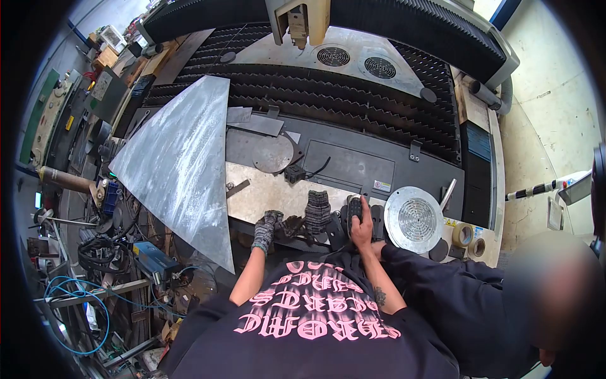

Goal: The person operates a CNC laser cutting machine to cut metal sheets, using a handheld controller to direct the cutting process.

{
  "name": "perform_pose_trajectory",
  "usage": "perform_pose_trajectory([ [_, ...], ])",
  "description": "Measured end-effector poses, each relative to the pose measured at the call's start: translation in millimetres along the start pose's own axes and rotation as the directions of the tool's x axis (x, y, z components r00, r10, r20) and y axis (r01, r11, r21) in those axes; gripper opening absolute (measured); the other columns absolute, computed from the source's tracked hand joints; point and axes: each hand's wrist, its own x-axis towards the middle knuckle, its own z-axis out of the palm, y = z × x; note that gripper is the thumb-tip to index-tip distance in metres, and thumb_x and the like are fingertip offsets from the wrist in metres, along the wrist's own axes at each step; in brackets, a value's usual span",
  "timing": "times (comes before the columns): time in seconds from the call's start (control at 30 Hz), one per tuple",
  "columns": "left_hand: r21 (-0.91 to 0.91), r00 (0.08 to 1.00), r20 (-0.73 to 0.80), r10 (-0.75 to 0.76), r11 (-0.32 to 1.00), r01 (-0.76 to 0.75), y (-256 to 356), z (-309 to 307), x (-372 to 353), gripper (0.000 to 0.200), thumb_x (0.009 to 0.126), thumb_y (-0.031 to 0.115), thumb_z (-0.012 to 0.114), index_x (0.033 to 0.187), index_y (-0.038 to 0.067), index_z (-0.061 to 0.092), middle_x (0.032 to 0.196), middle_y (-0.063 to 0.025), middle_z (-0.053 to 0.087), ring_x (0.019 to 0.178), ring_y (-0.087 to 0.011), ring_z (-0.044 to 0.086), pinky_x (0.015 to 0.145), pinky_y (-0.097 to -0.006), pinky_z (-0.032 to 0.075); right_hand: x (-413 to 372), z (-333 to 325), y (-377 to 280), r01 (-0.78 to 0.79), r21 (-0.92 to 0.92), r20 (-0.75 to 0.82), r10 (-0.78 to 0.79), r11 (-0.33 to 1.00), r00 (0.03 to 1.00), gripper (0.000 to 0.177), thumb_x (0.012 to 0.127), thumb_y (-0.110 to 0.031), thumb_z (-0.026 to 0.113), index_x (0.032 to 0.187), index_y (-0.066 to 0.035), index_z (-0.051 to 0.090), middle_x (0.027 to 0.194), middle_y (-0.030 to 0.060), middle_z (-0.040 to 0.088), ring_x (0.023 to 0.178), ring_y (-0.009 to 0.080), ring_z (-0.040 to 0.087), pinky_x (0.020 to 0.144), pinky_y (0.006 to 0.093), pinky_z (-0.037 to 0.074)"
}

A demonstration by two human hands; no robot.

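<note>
My left hand (267, 228) wears a grey knitted work glove and rests at the near edge of a pale metal strip. Its fingers lie loosely over that edge, and nothing shows in them. My bare right hand (362, 228) is wrapped around a black handheld remote control (354, 207) with rows of buttons, the thumb lying along its face. Between my hands lies a loose grey knitted glove (317, 210), with a darker crumpled glove (293, 226) beside it. Just right of the remote is a round metal disc (414, 220) with a slotted grille pattern.
A large triangular metal sheet (183, 170) juts past the bench edge at left. Behind, a cutting head (298, 28) hangs over a slatted bed holding a plate (284, 54) with two grilles. Tape rolls (463, 235) sit at right. A co-worker's dark sleeve (442, 278) reaches in close beside me.
</note>
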Motion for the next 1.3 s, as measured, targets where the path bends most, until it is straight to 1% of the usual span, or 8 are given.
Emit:
perform_pose_trajectory([
  [0.17,-0.122,1.0,0.004,0.014,0.992,-0.014,-8,2,3,0.039,0.095,0.041,0.055,0.109,0.007,0.068,0.095,-0.0052,0.07,0.084,-0.0148,0.063,0.073,-0.0303,0.049,0,0,1,-0.009,-0.01,0.006,0.01,1.0,1.0,0.061,0.08,-0.002,0.044,0.141,0.001,0.04,0.138,0.0222,0.048,0.13,0.0345,0.046,0.11,0.0373,0.033],
  [0.37,-0.018,0.993,0.05,0.103,0.995,-0.102,-38,-5,29,0.04,0.095,0.041,0.054,0.108,0.006,0.068,0.093,-0.0044,0.071,0.084,-0.0157,0.064,0.074,-0.0322,0.049,0,1,0,0.003,-0.028,0.008,-0.003,1.0,1.0,0.061,0.08,-0.002,0.044,0.142,0.0,0.039,0.139,0.0225,0.048,0.13,0.0349,0.046,0.11,0.0376,0.033],
  [0.47,-0.013,0.999,0.014,0.031,0.999,-0.03,-39,-5,28,0.04,0.095,0.04,0.055,0.106,0.005,0.069,0.093,-0.0041,0.071,0.082,-0.0153,0.064,0.073,-0.0316,0.049,1,1,0,0.01,-0.029,0.006,-0.01,1.0,1.0,0.062,0.08,-0.001,0.044,0.142,0.0,0.039,0.139,0.0226,0.048,0.13,0.0352,0.046,0.11,0.0377,0.033],
  [0.67,-0.223,1.0,0.022,0.014,0.975,-0.009,-27,0,19,0.035,0.095,0.037,0.058,0.102,0.006,0.07,0.091,-0.0034,0.071,0.077,-0.0117,0.063,0.067,-0.0276,0.049,0,1,2,0.002,-0.019,0.01,-0.002,1.0,1.0,0.062,0.08,-0.001,0.045,0.142,0.0,0.039,0.138,0.0224,0.048,0.129,0.0349,0.047,0.109,0.0374,0.033],
  [0.87,-0.204,1.0,0.01,0.019,0.979,-0.017,-24,1,15,0.033,0.096,0.037,0.057,0.1,0.007,0.07,0.089,-0.0023,0.07,0.074,-0.0111,0.061,0.065,-0.0268,0.048,0,0,1,0.008,-0.017,0.004,-0.008,1.0,1.0,0.062,0.08,-0.001,0.045,0.142,0.0,0.039,0.138,0.0226,0.049,0.128,0.0347,0.047,0.109,0.0375,0.034],
  [0.97,-0.154,0.999,0.014,-0.035,0.987,0.037,-17,0,12,0.032,0.097,0.034,0.056,0.102,0.005,0.07,0.096,-0.0028,0.071,0.082,-0.0116,0.062,0.074,-0.0257,0.048,0,1,1,0.003,-0.012,0.004,-0.003,1.0,1.0,0.062,0.08,-0.001,0.045,0.142,0.0,0.039,0.137,0.0228,0.049,0.128,0.0349,0.048,0.109,0.0377,0.034],
  [1.17,-0.221,0.999,0.019,-0.048,0.974,0.051,-15,3,10,0.033,0.097,0.034,0.055,0.104,0.005,0.07,0.096,-0.0042,0.071,0.085,-0.0129,0.063,0.075,-0.0268,0.049,0,1,2,0.008,-0.017,-0.005,-0.008,1.0,1.0,0.061,0.08,-0.001,0.045,0.141,0.001,0.04,0.137,0.023,0.049,0.129,0.0345,0.047,0.109,0.0374,0.034],
  [1.3,-0.101,0.999,0.01,-0.039,0.994,0.04,-7,2,5,0.036,0.098,0.036,0.052,0.104,0.006,0.07,0.097,-0.0049,0.071,0.086,-0.0146,0.063,0.077,-0.0286,0.049,0,2,3,0.013,-0.013,-0.002,-0.013,1.0,1.0,0.062,0.08,-0.001,0.045,0.141,0.001,0.04,0.137,0.0228,0.049,0.129,0.034,0.047,0.109,0.0373,0.033],
])
